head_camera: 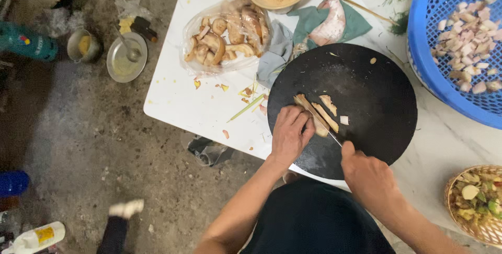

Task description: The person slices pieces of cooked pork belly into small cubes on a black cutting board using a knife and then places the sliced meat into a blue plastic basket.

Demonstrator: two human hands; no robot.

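While the left hand [289, 134] pressed its fingers [299, 120] down, clamped over a pale strip of meat [308, 110], the right hand [366, 173] stood closed round a knife [324, 123], blade laid along the strip. Meat lay at the near-left of the round black board [366, 97] on the white counter [178, 97]. Looked soft, slippery, light; best pinned flat close beside the blade. Bagged pieces [227, 37] beyond; blue basket [426, 34] to the right.

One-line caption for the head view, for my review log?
Left hand steadies a pale strip on a round black board while the right hand slices it with a knife.
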